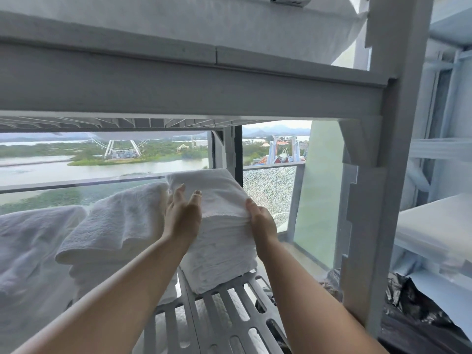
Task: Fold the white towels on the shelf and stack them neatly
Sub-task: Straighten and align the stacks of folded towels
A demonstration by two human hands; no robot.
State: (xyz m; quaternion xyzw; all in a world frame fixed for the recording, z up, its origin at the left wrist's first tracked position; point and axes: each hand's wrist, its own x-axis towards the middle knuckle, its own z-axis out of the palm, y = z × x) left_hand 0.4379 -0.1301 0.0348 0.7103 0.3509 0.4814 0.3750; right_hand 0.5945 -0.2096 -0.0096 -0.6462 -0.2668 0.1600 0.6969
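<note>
A tall stack of folded white towels [221, 241] stands on the slatted grey shelf [229, 315], right of centre. My left hand [182, 213] lies against the stack's left side near the top, fingers straight and pointing up. My right hand [260, 221] grips the top towel's front right corner, fingers curled over the edge. Left of the stack sits a second pile of loosely folded white towels [112, 226]. Further left lies a crumpled heap of white towels [33, 251].
The upper shelf beam [178, 83] hangs low over the work area. A grey upright post [378, 200] stands just right of the stack. Behind is a window with a cracked glass balcony panel [268, 190]. Black plastic bags [413, 302] lie at the lower right.
</note>
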